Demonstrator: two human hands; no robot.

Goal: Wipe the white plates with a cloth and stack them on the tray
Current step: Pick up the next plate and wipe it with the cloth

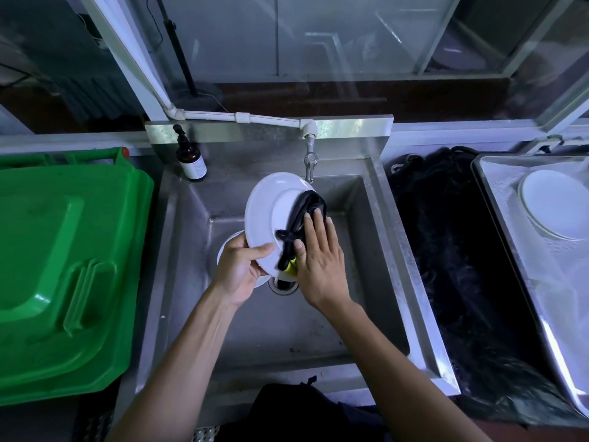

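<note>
Near edge: the steel sink rim is sitting right under the person, with both forearms reaching over it into the basin.
Left hand: the left hand is gripping the lower rim of a white plate, thumb curled over the front, the other fingers hidden behind.
Right hand: the right hand is pressing a black cloth flat onto the plate's face, fingers straight and slightly spread.
Plate spot: it's being held tilted over the basin, above the drain; another white plate is peeking out just behind the left hand.
Left side: a green bin lid is butting up against the sink.
Right side: a dark mat is lying between the sink and a metal tray, where stacked white plates are sitting.
Far edge: the tap and a brown pump bottle are standing at the back ledge, with glass panels behind.
</note>
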